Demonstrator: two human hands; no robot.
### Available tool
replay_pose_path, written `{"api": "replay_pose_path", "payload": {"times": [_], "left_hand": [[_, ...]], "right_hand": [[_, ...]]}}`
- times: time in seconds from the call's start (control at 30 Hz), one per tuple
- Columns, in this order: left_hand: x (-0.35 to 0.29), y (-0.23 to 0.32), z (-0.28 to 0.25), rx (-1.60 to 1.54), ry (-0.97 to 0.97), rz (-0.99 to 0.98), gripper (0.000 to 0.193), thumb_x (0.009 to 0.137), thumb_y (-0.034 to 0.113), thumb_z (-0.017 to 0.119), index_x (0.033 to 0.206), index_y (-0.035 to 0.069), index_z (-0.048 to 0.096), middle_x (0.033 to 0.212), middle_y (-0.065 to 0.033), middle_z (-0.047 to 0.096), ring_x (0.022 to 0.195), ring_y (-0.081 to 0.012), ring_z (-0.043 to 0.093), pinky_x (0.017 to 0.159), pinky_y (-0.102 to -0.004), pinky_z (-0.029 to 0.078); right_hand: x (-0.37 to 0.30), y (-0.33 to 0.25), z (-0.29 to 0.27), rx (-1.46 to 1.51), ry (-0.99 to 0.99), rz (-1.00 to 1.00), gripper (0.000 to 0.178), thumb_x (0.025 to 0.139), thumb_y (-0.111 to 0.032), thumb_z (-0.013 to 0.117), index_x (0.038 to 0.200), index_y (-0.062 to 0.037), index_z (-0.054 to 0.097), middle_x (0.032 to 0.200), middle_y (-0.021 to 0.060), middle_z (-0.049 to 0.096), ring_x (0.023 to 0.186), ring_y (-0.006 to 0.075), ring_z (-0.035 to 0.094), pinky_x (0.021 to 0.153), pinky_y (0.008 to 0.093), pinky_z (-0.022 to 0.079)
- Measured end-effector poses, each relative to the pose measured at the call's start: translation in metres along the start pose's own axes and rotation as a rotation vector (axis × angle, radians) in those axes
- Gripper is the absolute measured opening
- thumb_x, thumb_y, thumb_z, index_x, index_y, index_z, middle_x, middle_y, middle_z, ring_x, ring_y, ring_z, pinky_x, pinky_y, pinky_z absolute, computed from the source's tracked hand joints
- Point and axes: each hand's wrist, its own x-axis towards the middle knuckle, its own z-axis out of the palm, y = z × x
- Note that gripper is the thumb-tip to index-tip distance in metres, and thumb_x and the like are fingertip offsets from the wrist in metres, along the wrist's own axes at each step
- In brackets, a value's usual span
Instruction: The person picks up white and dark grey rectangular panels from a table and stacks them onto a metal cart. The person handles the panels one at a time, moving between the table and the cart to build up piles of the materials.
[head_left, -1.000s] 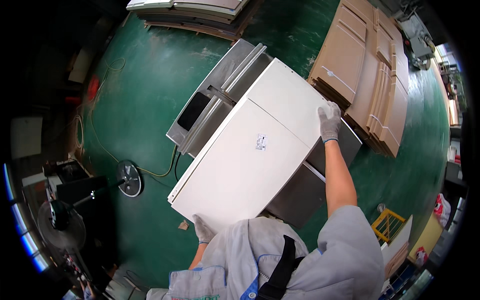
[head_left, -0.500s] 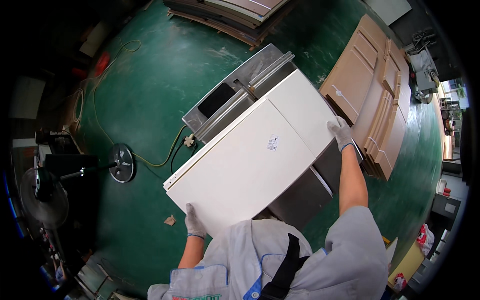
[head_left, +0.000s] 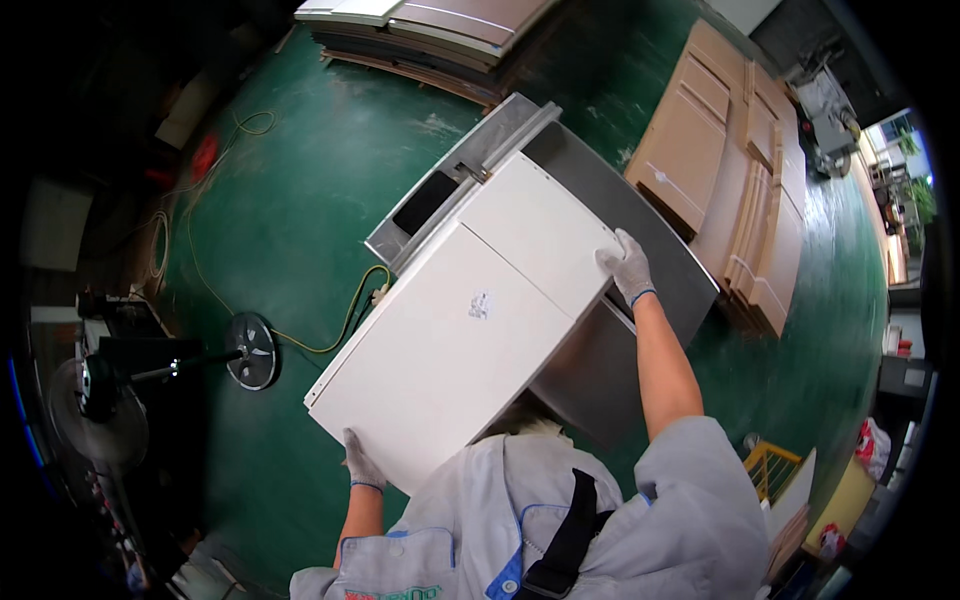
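A large white panel (head_left: 430, 340) lies slantwise in front of me, over a grey metal machine table (head_left: 660, 240). A thin straight line crosses the panel's face, and a small printed label (head_left: 480, 304) is stuck near its middle. My left hand (head_left: 362, 462), in a pale knitted glove, grips the panel's near left edge with the thumb on top; the other fingers are mostly hidden. My right hand (head_left: 627, 268), gloved too, is closed over the right edge. Along the panel's far side runs a metal guide rail (head_left: 500, 150), with a black pad (head_left: 426, 203) beyond it.
A standing fan's round base (head_left: 252, 352) is on the green floor at left, near a yellow cable (head_left: 320, 348). Stacked brown boards (head_left: 690, 150) lie at right, and another board stack (head_left: 420, 45) stands at the far side. A yellow frame (head_left: 770, 470) is at lower right.
The white panel has shifted left with both hands still on it, and my right hand has moved left. More of the grey table shows at the right. The view has shifted slightly.
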Motion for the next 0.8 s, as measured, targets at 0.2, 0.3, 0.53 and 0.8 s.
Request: {"api": "replay_pose_path", "payload": {"times": [0.2,0.3,0.53,0.8], "left_hand": [[-0.005,-0.004,-0.014,0.111,0.091,0.011,0.089,0.092,0.073,0.056,0.155,0.013,0.038,0.154,-0.0103,0.046,0.141,-0.0337,0.043,0.117,-0.0527,0.036],[-0.006,0.005,-0.008,0.18,0.039,-0.019,0.09,0.091,0.074,0.055,0.155,0.014,0.037,0.155,-0.0101,0.045,0.142,-0.0342,0.041,0.117,-0.0537,0.035],[0.012,0.008,-0.031,0.111,-0.153,-0.101,0.089,0.092,0.075,0.053,0.156,0.015,0.037,0.157,-0.0109,0.043,0.142,-0.0351,0.042,0.117,-0.0553,0.035],[0.016,0.001,-0.03,0.055,-0.354,-0.053,0.09,0.092,0.078,0.048,0.155,0.014,0.039,0.155,-0.0133,0.046,0.14,-0.0388,0.043,0.115,-0.0584,0.037]], "right_hand": [[-0.117,0.079,-0.067,-0.194,0.657,0.672,0.078,0.089,-0.057,0.068,0.135,0.0046,0.058,0.143,0.0227,0.057,0.13,0.0392,0.056,0.11,0.0456,0.044],[-0.168,0.236,-0.061,0.484,0.776,0.882,0.077,0.091,-0.067,0.062,0.129,-0.0003,0.064,0.135,0.0136,0.063,0.122,0.035,0.061,0.099,0.0489,0.051],[-0.132,0.211,-0.184,1.647,1.109,0.475,0.011,0.099,-0.014,0.06,0.094,-0.0052,0.057,0.093,0.0096,0.063,0.084,0.0252,0.063,0.072,0.0409,0.057],[-0.231,-0.295,-0.43,-0.043,1.229,-0.618,0.037,0.106,-0.035,0.048,0.115,-0.0056,0.069,0.084,0.0072,0.07,0.076,0.0195,0.065,0.075,0.0333,0.051]]}}
